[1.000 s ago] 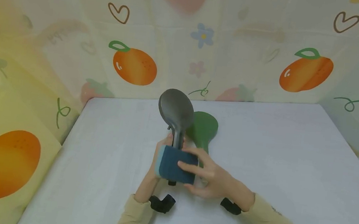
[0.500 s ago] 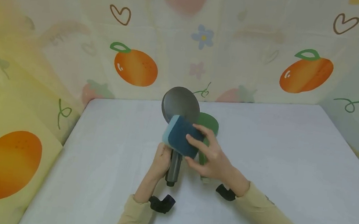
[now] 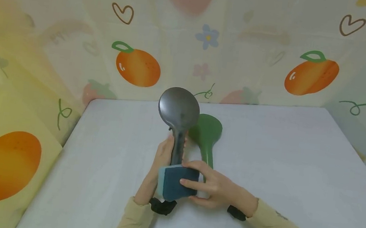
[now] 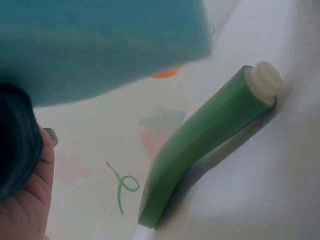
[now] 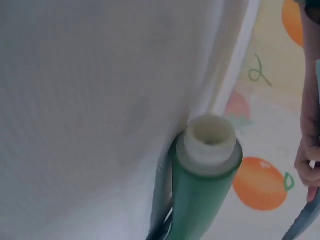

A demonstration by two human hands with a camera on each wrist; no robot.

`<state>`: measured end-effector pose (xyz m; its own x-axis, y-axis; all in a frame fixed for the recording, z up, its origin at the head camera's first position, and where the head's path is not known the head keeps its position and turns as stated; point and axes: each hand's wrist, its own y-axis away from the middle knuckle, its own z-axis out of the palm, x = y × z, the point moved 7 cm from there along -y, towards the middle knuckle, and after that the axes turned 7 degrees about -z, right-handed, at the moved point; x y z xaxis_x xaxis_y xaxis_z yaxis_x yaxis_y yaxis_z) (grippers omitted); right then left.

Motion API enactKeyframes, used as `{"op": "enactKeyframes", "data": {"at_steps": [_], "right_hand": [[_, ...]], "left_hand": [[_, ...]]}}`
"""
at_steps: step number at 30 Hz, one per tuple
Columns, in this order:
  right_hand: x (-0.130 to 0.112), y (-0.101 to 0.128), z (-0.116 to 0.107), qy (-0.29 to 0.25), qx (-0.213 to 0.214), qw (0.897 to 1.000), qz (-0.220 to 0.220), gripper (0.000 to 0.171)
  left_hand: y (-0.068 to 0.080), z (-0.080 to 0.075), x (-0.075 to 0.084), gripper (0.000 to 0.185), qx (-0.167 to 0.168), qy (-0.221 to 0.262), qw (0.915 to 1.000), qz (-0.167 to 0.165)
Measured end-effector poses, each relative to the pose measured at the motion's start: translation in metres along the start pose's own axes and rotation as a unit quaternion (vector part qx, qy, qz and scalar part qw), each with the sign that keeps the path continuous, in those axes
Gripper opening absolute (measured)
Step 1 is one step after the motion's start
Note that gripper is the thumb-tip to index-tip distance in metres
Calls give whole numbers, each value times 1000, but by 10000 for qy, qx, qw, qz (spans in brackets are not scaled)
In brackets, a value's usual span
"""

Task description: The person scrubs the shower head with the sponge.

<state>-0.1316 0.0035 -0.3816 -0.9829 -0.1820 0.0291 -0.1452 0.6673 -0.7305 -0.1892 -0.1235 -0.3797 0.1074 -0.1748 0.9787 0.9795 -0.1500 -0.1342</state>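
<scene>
A grey shower head (image 3: 179,108) is held up over the table, its round head pointing away. My left hand (image 3: 163,153) grips its handle from the left side. A two-tone blue sponge (image 3: 180,183) covers the handle's lower end, pinched between the fingers and thumb of my right hand (image 3: 217,185). In the left wrist view the sponge (image 4: 100,50) looms large above the handle's dark round end (image 4: 17,145). A green shower head (image 3: 206,128) lies on the table just right of the grey one. Its white hollow connector (image 5: 210,140) shows in the right wrist view.
The white table (image 3: 283,159) stretches out on both sides of my hands. Behind it hangs a patterned cloth (image 3: 259,36) with oranges and hearts, and more cloth (image 3: 4,108) covers the left side. Black wrist straps (image 3: 162,206) sit on both wrists.
My right hand moved the sponge up the grey shower head toward its neck, then back down to the handle's end. The left hand kept its grip; the green shower head stayed put.
</scene>
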Motion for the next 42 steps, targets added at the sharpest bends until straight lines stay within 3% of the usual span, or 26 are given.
{"op": "enactKeyframes", "data": {"at_steps": [2, 6, 10, 14, 17, 21, 24, 27, 30, 35, 38, 42], "right_hand": [[4, 2, -2, 53, 58, 9999, 73, 51], [27, 3, -17, 217, 666, 9945, 773, 51], [50, 1, -37, 621, 1356, 9750, 1646, 49], [59, 1, -45, 849, 1725, 9577, 2140, 49], [51, 2, -36, 620, 1657, 9620, 2080, 49], [26, -2, -16, 69, 1168, 9826, 1442, 48], [7, -3, -2, -308, 733, 9922, 961, 48], [-1, -1, 4, -464, 576, 9938, 832, 46], [6, 1, 2, -458, 721, 9906, 1072, 43], [33, 4, -13, -281, 1454, 9713, 1863, 42], [46, 5, -27, 345, 1973, 9547, 2203, 43], [57, 10, -46, 1239, 2548, 9226, 2619, 47]], "left_hand": [[0, 2, 1, 47, -233, 13, 9997, 99], [1, 2, -8, 35, -547, 121, 9974, 445], [-3, 0, -24, 40, -565, -298, 9972, 390], [-3, -1, -24, 47, -453, -693, 9959, 376], [-2, -4, -20, 39, -189, -714, 9958, 535], [1, -5, -5, 36, 104, -193, 9972, 713], [3, -6, 4, 34, 403, 9, 9976, 571], [3, -6, 6, 34, 635, -61, 9972, 383], [3, -5, 5, 31, 566, 137, 9972, 471], [-1, -7, -8, 26, 380, -17, 9956, 859], [-4, -8, -18, 30, 478, -395, 9946, 834], [-5, -5, -25, 32, 495, -535, 9947, 720]]}}
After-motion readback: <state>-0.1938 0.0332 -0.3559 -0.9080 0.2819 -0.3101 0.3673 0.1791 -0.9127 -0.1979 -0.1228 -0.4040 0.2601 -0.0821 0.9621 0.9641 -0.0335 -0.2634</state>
